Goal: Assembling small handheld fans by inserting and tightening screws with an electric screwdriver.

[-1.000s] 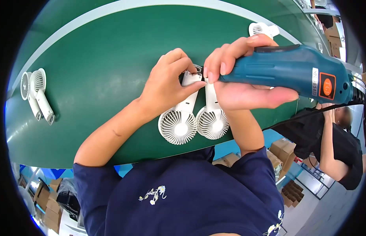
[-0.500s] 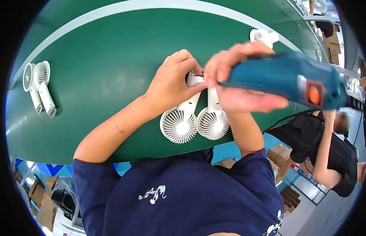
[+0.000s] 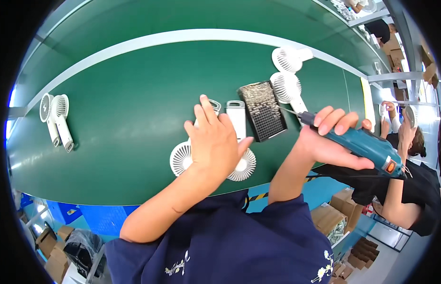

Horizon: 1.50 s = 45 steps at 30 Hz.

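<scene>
My right hand (image 3: 327, 142) is wrapped round a teal electric screwdriver (image 3: 372, 150). Its thin bit reaches left to the edge of a black screw tray (image 3: 271, 127), whose grid of holes carries many small screws at the far end. My left hand (image 3: 213, 142) has its fingers spread over two white handheld fans lying side by side. The left fan (image 3: 180, 160) is largely covered by this hand. Of the right fan (image 3: 237, 116), the handle and part of the round grille show. Whether my left fingers press on either fan is hidden.
Two more white fans (image 3: 287, 86) lie beyond the tray, close to the white rail (image 3: 206, 35). Another pair of fans (image 3: 62, 108) rests at the far left of the green table (image 3: 121, 128). A co-worker in black (image 3: 400, 199) sits at the right.
The screwdriver has swung from over the fans to the right, its bit now at the tray. My left fingers have gone from gripping a fan handle to spread. The tray has come into view.
</scene>
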Available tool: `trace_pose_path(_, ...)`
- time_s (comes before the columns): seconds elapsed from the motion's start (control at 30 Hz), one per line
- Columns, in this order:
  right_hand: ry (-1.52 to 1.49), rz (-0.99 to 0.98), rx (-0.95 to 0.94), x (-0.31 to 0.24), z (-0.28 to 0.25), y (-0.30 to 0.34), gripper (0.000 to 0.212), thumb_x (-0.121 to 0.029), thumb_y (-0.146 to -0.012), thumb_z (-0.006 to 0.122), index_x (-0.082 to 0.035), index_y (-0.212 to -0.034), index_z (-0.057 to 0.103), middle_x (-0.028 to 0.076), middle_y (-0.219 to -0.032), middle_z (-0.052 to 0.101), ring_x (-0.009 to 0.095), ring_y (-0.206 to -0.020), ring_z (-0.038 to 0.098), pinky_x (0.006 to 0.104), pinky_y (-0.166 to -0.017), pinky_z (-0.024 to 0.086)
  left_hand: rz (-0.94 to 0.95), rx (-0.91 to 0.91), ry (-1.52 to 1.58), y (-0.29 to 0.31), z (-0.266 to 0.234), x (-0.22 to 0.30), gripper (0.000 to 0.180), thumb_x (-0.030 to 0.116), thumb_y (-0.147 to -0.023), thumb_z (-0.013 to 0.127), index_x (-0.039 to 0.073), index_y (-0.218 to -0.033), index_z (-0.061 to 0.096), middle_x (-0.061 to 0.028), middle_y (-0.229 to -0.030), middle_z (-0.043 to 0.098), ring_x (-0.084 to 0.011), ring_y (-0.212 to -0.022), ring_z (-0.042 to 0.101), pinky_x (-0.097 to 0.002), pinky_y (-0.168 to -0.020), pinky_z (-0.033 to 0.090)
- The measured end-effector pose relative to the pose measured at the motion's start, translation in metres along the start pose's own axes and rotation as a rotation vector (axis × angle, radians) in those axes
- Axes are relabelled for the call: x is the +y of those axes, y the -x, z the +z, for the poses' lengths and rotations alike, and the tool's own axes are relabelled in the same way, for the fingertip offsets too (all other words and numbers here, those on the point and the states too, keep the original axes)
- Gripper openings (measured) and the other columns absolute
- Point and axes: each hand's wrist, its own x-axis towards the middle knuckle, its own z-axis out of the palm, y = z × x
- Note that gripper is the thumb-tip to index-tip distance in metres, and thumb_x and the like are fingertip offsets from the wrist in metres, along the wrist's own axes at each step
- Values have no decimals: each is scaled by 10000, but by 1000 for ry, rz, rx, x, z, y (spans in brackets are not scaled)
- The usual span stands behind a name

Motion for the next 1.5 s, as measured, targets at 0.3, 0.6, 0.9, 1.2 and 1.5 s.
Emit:
trace_pose_path(0.3, -17, -106, 48, -17, -27, -2, 810, -845, -875, 354, -107, -1158, 534, 57, -671, 507, 184, -412, 446, 338, -385, 378, 66, -107, -64, -12, -19, -45, 613, 401, -679, 777, -23, -1098, 634, -297, -1347, 447, -396, -1198, 474, -521, -932, 449)
trace_pose_path(0.6, 5, -299, 70, -112, -37, 2, 727, -737, -940, 424, -53, -1182, 469, 65, -697, 502, 177, -456, 499, 328, -426, 440, 903, 119, 245, -126, -58, 71, 640, 389, -657, 744, -41, -1117, 629, -325, -1234, 496, -445, -1159, 494, -529, -936, 443)
trace_pose_path(0.9, 123, -227, 148, -127, -6, 54, 761, -766, -930, 387, -48, -1173, 452, 70, -667, 469, 184, -433, 471, 309, -403, 429, 1107, -206, -117, -278, 70, 287, 444, 496, -623, 850, 195, -935, 755, -98, -949, 688, -335, -973, 646, -501, -856, 509)
trace_pose_path(1.2, -117, 31, 236, -52, 3, 40, 845, -827, -895, 318, -52, -1174, 501, 73, -683, 432, 182, -383, 332, 326, -345, 265, 751, 412, 521, -172, -62, 22, 353, 314, -737, 729, 113, -1026, 703, -142, -1187, 591, -350, -1179, 496, -489, -988, 387)
trace_pose_path(1.5, -286, 341, 225, 11, 19, 43, 890, -846, -811, 496, -35, -1178, 485, 89, -572, 450, 199, -343, 383, 297, -288, 299, -802, 566, -130, 14, -23, -318, 692, 447, -793, 777, -42, -1206, 516, -246, -1253, 471, -398, -1217, 434, -534, -979, 376)
